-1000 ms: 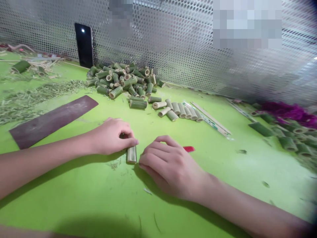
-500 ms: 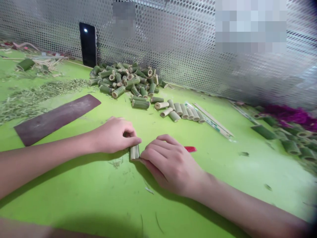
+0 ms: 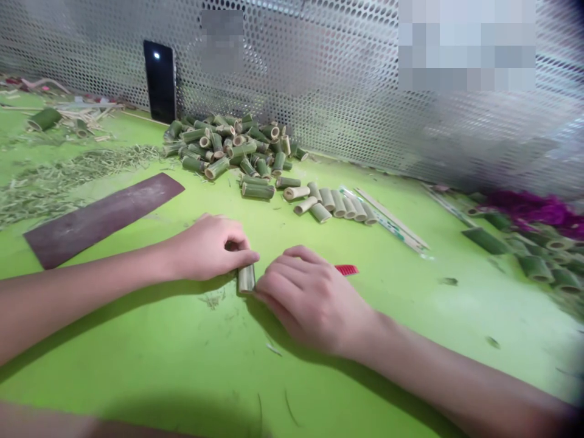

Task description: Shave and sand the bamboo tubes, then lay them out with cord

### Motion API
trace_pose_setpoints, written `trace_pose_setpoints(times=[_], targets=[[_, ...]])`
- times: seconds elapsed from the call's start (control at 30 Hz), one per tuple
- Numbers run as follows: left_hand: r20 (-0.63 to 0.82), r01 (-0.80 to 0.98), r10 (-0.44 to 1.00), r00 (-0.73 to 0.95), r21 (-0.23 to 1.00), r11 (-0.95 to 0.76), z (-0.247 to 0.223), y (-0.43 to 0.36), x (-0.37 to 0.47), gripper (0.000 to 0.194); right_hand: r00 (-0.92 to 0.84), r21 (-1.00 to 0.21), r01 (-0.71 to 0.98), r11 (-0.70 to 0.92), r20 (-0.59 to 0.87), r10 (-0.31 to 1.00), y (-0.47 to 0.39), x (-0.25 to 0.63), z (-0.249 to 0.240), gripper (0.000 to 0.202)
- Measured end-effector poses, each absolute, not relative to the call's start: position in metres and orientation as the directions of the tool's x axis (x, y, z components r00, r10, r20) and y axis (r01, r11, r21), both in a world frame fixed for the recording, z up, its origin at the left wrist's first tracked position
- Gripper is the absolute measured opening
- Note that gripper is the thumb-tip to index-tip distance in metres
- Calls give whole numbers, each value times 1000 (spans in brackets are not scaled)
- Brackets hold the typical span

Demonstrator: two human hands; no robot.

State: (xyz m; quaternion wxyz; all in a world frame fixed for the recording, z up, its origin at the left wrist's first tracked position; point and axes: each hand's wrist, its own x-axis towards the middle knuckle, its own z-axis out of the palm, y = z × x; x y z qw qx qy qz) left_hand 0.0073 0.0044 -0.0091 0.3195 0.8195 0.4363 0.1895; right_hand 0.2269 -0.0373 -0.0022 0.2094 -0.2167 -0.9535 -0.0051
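Observation:
A short piece of bamboo (image 3: 247, 279), its green skin partly scraped pale, is pinned against the table between my hands. My left hand (image 3: 218, 246) is closed in a pinch, thumb and fingers on the far end of this piece. Just to its right, my right hand (image 3: 310, 298) is curled shut with its fingertips against the bamboo's near right side. From behind that hand sticks out the red ribbed handle (image 3: 347, 269) of a tool; its working end is hidden by my fingers. A few fine shavings (image 3: 214, 298) lie beside the piece.
A heap of green bamboo pieces (image 3: 232, 146) sits at the back, with a row of pale scraped ones (image 3: 340, 202) beside it. Brown sandpaper (image 3: 104, 219) lies left. A phone (image 3: 159, 82) leans on the perforated metal wall (image 3: 319, 79). Purple fluff (image 3: 533, 210) and more bamboo are right.
The view has shifted very slightly. My right hand and the red handle have slid a touch left and away from me; my left hand keeps its hold on the bamboo.

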Motion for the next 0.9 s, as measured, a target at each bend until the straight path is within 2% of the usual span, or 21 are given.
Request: trace_pose_setpoints(times=[0.13,0.3,0.43,0.9], targets=[[22,594,843,537,700,-397,-8,4,7,33,-790,-76,435,897,445,421,-36,227,-3,24],[36,589,833,553,690,-421,-8,4,8,34,-817,-108,439,892,365,446,-36,228,-1,28],[32,596,843,537,692,-407,-8,4,8,31,-781,-104,476,873,406,474,-35,228,-2,27],[20,594,834,551,693,-409,-7,4,8,35,-795,-94,471,877,385,469,-33,229,0,28]])
